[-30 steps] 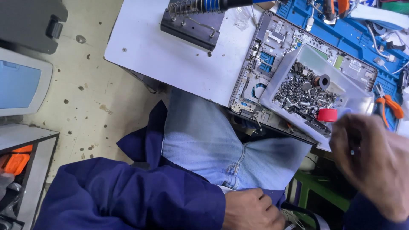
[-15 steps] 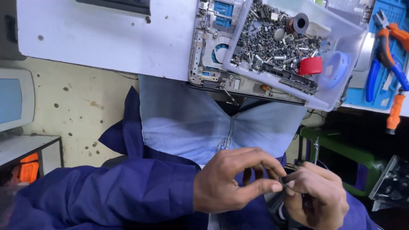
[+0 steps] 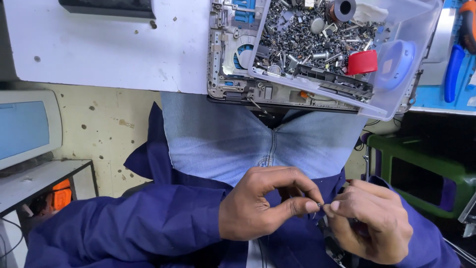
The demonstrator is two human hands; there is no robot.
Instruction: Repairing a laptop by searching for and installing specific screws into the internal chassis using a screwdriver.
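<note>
The person is sitting with both hands low over the lap, and the two hands are meeting fingertip to fingertip. The left hand, coming out of a dark blue sleeve, is pinching a tiny dark metal screw between thumb and first finger. The right hand is touching the same little piece with its own fingertips, so both hands are closing on it together. What else the right hand may be hiding under its fingers is too dark to tell. To do this well, I think the grip should be staying soft but sure, because a part this small could be slipping out and dropping onto the light blue jeans or down to the spotted floor, where it would be hard to find. Keeping the hands right over the lap is helping with that. Farther away, an opened grey laptop base is lying on the white table. A clear plastic tray full of small metal screws and bits is resting on that base, with a red cap and a pale blue lid inside it.
</note>
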